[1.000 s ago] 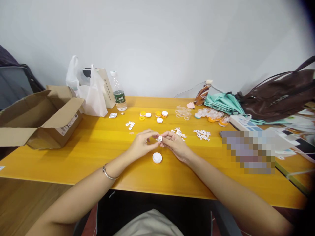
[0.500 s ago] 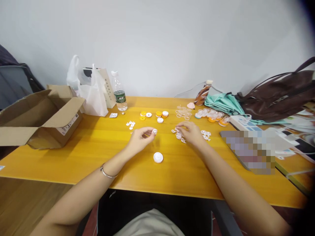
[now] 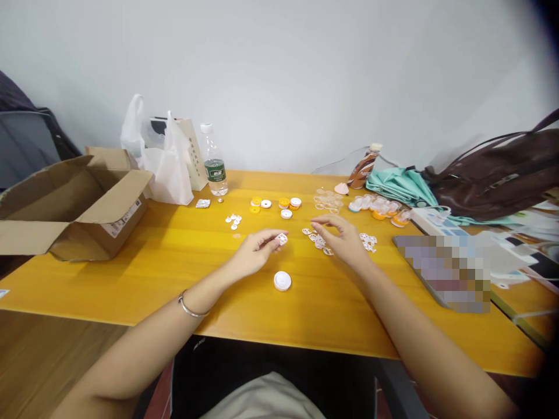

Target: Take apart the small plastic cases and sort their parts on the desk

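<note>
White and pierced with holes, a small flat piece (image 3: 283,239) is pinched between the thumb and fingers of the left hand (image 3: 254,251), above the yellow wood-grained desk (image 3: 332,317). The right hand (image 3: 343,237) is bent with thumb and forefinger drawn to a narrow gap just beside a loose pile of white openwork pieces (image 3: 320,240); I cannot tell whether anything sits between those fingertips. Part of a second white openwork cluster (image 3: 369,240) shows beyond the right hand's far side.

Nearer the person than both hands, a round white shallow case (image 3: 282,280) lies on the desk. Small white round parts (image 3: 234,226) are grouped to the left, beyond the left hand. Farther back are yellow and white round discs (image 3: 286,214), clear plastic rings (image 3: 334,210) and a row of clear-topped orange and blue cases (image 3: 379,213).
</note>
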### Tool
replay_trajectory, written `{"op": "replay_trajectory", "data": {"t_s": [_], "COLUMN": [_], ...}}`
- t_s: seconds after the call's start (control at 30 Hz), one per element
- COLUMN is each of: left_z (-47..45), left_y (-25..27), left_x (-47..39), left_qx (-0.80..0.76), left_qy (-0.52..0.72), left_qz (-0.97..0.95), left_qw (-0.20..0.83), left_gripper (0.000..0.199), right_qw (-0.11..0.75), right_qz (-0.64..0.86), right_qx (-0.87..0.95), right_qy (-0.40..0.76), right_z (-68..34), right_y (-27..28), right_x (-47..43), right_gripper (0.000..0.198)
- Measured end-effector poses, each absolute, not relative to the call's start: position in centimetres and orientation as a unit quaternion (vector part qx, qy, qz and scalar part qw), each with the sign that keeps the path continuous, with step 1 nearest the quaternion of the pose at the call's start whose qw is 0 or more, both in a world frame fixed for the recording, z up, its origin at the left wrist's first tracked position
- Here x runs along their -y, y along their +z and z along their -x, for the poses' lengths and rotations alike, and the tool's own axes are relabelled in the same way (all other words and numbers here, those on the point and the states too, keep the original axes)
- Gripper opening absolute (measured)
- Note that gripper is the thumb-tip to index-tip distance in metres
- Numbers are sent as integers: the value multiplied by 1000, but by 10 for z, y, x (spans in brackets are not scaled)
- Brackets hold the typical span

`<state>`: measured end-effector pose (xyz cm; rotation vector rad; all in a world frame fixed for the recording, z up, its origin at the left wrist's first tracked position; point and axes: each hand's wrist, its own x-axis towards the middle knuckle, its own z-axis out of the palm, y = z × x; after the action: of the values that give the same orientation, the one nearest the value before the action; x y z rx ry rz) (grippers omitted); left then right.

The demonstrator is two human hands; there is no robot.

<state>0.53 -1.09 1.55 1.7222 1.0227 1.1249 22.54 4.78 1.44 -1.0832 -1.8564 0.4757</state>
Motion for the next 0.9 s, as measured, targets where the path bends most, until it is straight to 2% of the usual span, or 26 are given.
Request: {"op": "replay_trajectory", "data": {"t_s": [0.17, 0.3, 0.37, 0.47, 0.9], "left_z": [-9, -9, -7, -6, -12], "left_y": [12, 11, 12, 14, 12], "left_x": [13, 14, 13, 13, 13], "left_qx": [-359, -371, -393, -406, -429], "left_qy": [446, 446, 429, 396, 399], "left_qz": [-652, -656, -675, -704, -642], "left_qw": [497, 483, 453, 428, 496], "left_gripper": [29, 26, 19, 22, 27], "right_qw": [413, 414, 427, 425, 437], "right_qz": [347, 327, 334, 323, 321], "right_qx": [751, 707, 678, 653, 621], "right_qy": [381, 472, 496, 537, 566], "right_z": [-196, -183, -182, -183, -179], "right_y": [21, 15, 14, 15, 10], "right_x": [-10, 1, 2, 1, -1], "right_gripper": [17, 15, 16, 19, 16]}}
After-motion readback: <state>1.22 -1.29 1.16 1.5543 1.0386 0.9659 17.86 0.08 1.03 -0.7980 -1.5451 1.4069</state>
